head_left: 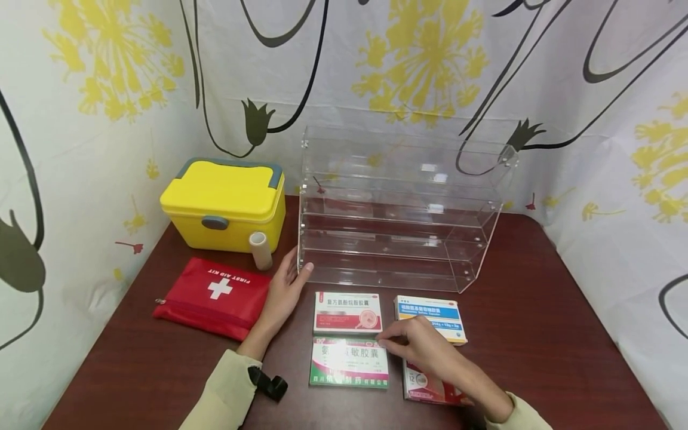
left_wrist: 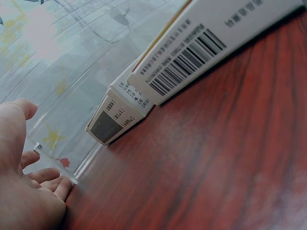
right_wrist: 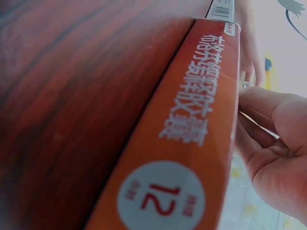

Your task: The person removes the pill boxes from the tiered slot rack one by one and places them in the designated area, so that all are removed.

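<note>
My left hand [head_left: 285,292] is at the lower left corner of a clear acrylic display rack [head_left: 387,275], thumb in front and fingers along the side panel. In the left wrist view the fingers [left_wrist: 53,184] lie beside the panel's foot. My right hand [head_left: 424,346] has its thumb and forefinger tips together at the upper right corner of a green-and-white medicine box [head_left: 349,373]. Above that lies a white-and-red medicine box [head_left: 344,304]. A blue-and-white medicine box [head_left: 430,309] lies right of it. Below my right hand is a red-orange medicine box [right_wrist: 192,129], partly covered by the hand.
A yellow lidded case [head_left: 226,197] stands at the back left, with a small white cylinder [head_left: 261,251] before it. A red first aid pouch [head_left: 215,298] lies left of my left forearm. Behind the dark wooden table [head_left: 548,334] hangs patterned cloth [head_left: 344,71].
</note>
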Available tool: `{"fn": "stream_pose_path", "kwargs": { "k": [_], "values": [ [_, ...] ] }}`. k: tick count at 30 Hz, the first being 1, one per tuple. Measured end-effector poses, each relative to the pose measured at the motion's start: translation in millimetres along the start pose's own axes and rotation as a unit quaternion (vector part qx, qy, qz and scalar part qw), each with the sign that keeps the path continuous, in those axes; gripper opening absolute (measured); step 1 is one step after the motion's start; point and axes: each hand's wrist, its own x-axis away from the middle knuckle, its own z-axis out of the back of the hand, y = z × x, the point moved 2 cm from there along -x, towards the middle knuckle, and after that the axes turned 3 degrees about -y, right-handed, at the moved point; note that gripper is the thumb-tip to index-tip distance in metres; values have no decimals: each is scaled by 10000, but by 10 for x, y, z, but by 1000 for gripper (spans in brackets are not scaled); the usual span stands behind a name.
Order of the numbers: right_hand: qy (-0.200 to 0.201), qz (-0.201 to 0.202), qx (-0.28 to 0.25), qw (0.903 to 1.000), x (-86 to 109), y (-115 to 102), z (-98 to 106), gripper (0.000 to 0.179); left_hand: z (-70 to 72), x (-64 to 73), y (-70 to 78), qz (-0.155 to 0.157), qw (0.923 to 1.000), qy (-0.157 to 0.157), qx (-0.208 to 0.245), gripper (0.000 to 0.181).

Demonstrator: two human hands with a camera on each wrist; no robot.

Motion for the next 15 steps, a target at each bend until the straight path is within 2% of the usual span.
{"fn": "stream_pose_path", "kwargs": {
  "k": [9, 10, 15],
  "values": [
    [134, 175, 132, 9997, 25, 3, -31, 10, 13, 37, 53, 51, 9999, -88, 14, 65],
    [140, 176, 137, 9997, 26, 4, -30, 10, 9, 26, 8, 28, 10000, -63, 6, 65],
    [122, 48, -16, 9999, 48, -4, 12, 10, 2, 24, 12, -39, 10000, 10, -23, 65]
  ]
}}
